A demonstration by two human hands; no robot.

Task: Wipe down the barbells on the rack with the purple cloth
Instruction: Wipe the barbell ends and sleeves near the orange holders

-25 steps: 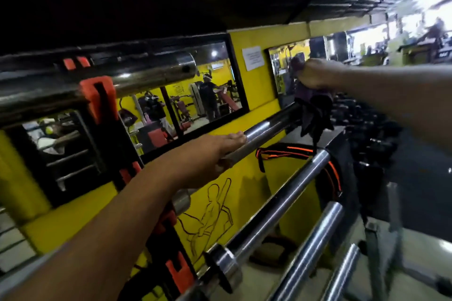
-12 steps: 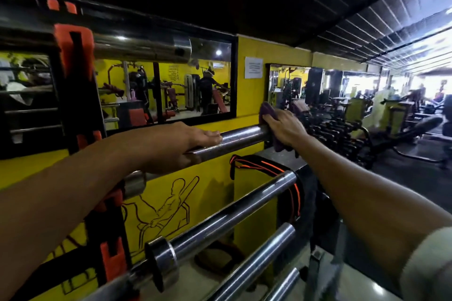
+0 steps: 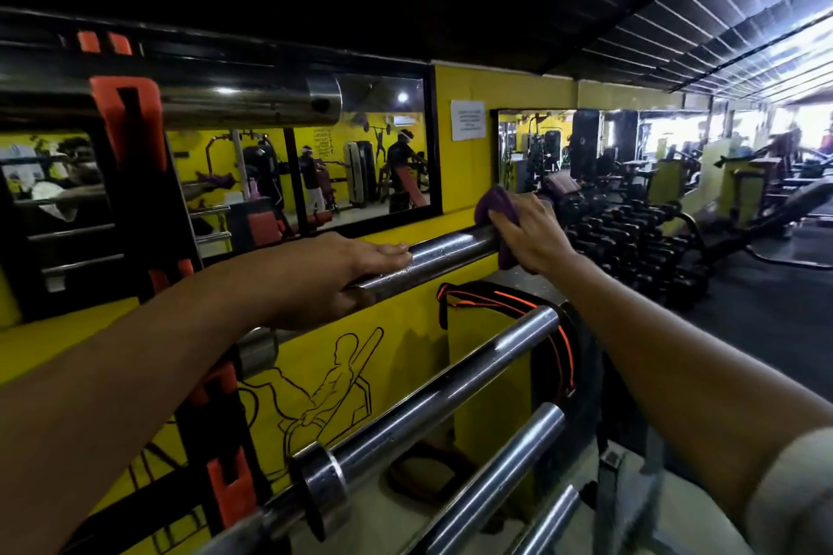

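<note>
Several chrome barbells lie across a black rack with orange holders [image 3: 128, 135]. My left hand [image 3: 329, 273] rests on the sleeve of the second barbell [image 3: 446, 250], fingers straight along its top, thumb under it. My right hand [image 3: 529, 237] grips the purple cloth [image 3: 496, 203] around the end of that same sleeve. Another barbell [image 3: 252, 104] sits above, near my head. Lower barbells [image 3: 450, 401] run below my arms.
A yellow wall with mirrors [image 3: 360, 167] stands behind the rack. A black and orange strap [image 3: 505, 302] hangs under the wiped sleeve. A dumbbell rack [image 3: 631, 248] and gym machines [image 3: 743, 180] fill the right side. Dark floor [image 3: 766, 329] lies beyond.
My right hand came down from above with the cloth and closed it around the sleeve's end. My left hand stayed on the bar. The view shifted.
</note>
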